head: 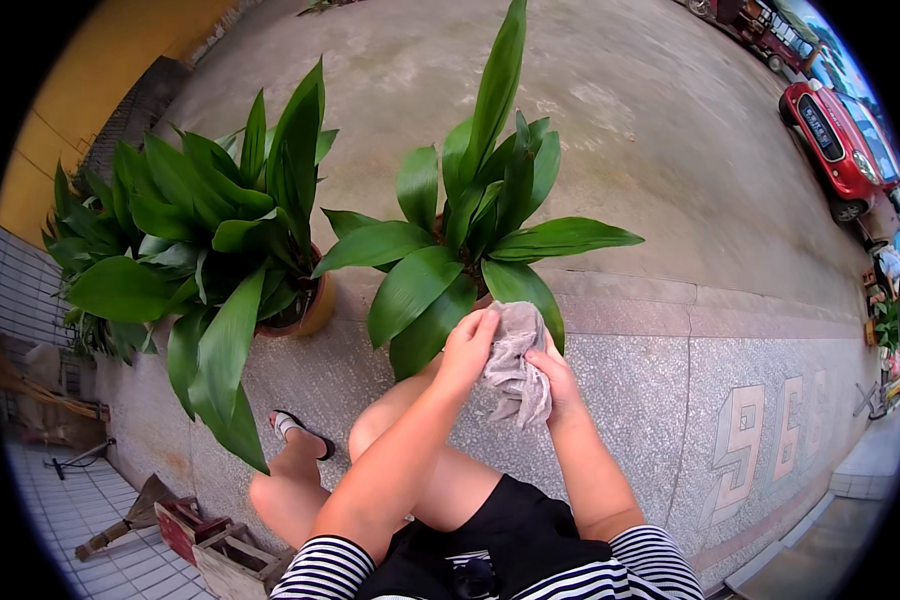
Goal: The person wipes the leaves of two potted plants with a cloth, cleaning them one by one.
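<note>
A crumpled grey cloth [517,367] is held between both hands, in front of a potted broad-leaved plant [465,217]. My left hand [471,345] grips the cloth's left edge, its fingers closed on it. My right hand [553,375] holds the right side, with the thumb on top of the folds. The cloth partly covers a broad green leaf [529,289] and the front of the plant's pot. To the left stands a second leafy plant [232,202] in a brown pot [315,311], its long leaves hanging towards my legs.
A wooden stool [232,555] and a broom [131,517] lie at the lower left. More foliage [82,232] stands near the yellow wall [67,90]. A speckled stone floor [615,405] meets the concrete yard [645,150]. A red car [832,142] is parked at the upper right.
</note>
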Action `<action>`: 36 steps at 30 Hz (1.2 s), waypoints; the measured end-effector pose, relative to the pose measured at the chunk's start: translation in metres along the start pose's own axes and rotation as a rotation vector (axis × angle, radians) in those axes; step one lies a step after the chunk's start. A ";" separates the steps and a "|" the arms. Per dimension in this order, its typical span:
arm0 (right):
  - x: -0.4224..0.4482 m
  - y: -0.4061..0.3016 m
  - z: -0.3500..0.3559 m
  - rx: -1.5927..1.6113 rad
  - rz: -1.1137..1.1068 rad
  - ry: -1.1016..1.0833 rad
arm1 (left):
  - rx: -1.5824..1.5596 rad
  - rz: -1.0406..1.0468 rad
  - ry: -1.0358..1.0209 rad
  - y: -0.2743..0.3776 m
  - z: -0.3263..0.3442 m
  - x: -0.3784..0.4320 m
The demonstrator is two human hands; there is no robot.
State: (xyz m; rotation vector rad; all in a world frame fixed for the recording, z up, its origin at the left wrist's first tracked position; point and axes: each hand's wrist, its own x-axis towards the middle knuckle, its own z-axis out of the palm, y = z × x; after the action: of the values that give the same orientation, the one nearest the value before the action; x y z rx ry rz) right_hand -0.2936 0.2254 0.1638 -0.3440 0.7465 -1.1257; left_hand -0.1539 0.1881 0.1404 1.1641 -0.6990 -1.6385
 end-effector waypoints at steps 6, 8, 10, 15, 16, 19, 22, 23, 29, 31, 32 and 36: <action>0.084 -0.031 0.046 -0.205 -0.030 -0.044 | -0.526 -0.284 0.574 -0.016 -0.060 0.026; 0.120 -0.039 0.059 -0.452 -0.071 -0.081 | -0.584 -0.215 0.607 -0.024 -0.068 0.036; 0.156 -0.041 0.065 -0.751 -0.182 -0.144 | -0.722 -0.128 0.586 -0.023 -0.071 0.049; 0.209 -0.035 0.071 -1.542 -0.261 -0.080 | -0.977 -0.006 0.380 -0.011 -0.073 0.067; 0.213 -0.033 0.071 -1.632 -0.273 -0.043 | -0.972 0.032 0.339 -0.006 -0.071 0.067; 0.216 -0.030 0.077 -1.910 -0.212 -0.016 | -1.007 -0.017 0.146 0.006 -0.075 0.066; 0.216 -0.017 0.085 -2.193 -0.086 -0.079 | -1.002 0.006 0.082 0.008 -0.079 0.073; 0.219 -0.010 0.082 -2.228 -0.082 -0.081 | -1.002 0.025 0.047 0.007 -0.081 0.076; 0.231 0.012 0.064 -2.307 -0.016 -0.105 | -1.086 0.060 0.014 -0.010 -0.084 0.099; 0.234 0.015 0.067 -2.290 0.026 -0.115 | -1.077 0.095 0.028 -0.016 -0.085 0.110; 0.235 0.015 0.068 -2.276 0.045 -0.134 | -1.073 0.113 0.035 -0.017 -0.087 0.115; 0.240 0.019 0.057 -2.213 0.018 -0.245 | -1.110 0.146 0.034 -0.024 -0.094 0.130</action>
State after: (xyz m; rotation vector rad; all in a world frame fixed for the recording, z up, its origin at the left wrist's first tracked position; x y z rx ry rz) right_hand -0.1864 0.0096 0.1057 -2.2013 1.4798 0.2709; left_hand -0.0861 0.0832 0.0367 0.3115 0.1906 -1.5068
